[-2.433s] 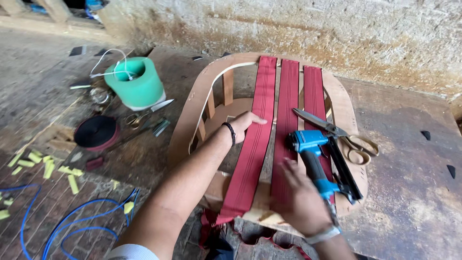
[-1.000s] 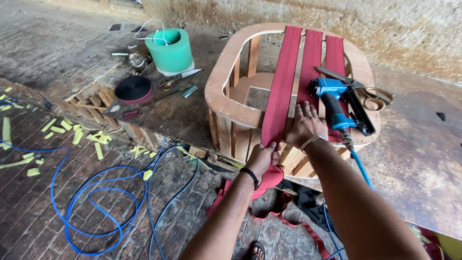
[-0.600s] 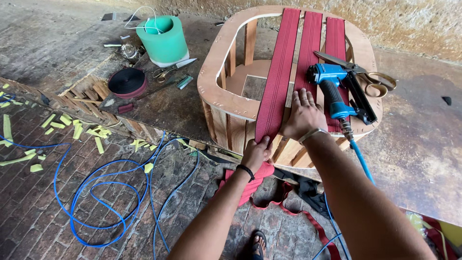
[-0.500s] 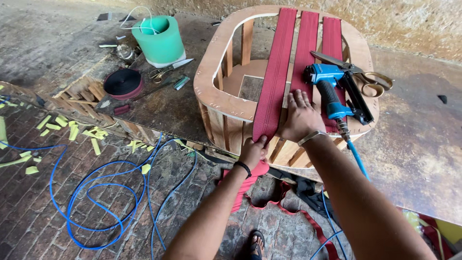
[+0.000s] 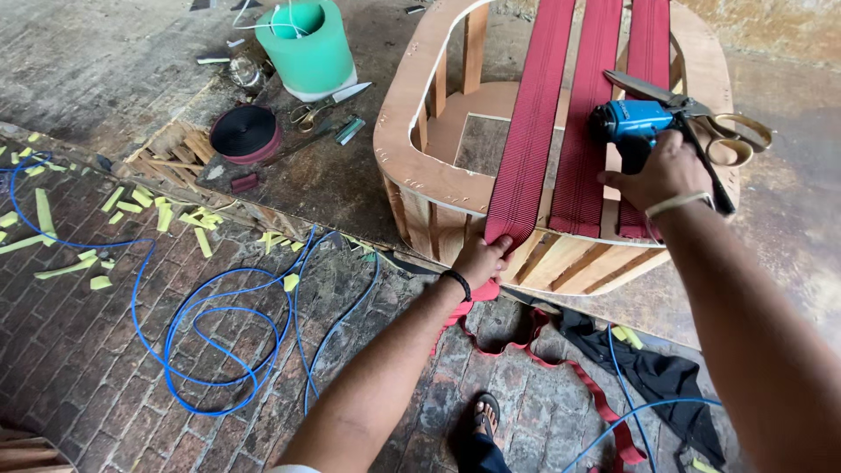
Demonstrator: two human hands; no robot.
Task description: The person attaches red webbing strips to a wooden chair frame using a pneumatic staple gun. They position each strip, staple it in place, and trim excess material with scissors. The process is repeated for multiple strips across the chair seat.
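three red webbing straps [image 5: 533, 131], two scissors [image 5: 692, 114], one blue staple gun [image 5: 635, 123]

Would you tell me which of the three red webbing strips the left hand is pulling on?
The leftmost red strip: the left hand grips its lower end at the frame's front edge; the other two lie untouched by it.

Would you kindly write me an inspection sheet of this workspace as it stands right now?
Surface: rough workbench above a brick floor.
Job's things: three red webbing strips across a wooden seat frame; blue staple gun.
Clutter: green tub, webbing roll, scissors, yellow foam scraps.
Grippers: left hand pinches a strip end; right hand rests at the gun.
Cables: blue hose looped on the floor.
Surroundings: plastered wall; sandalled foot.
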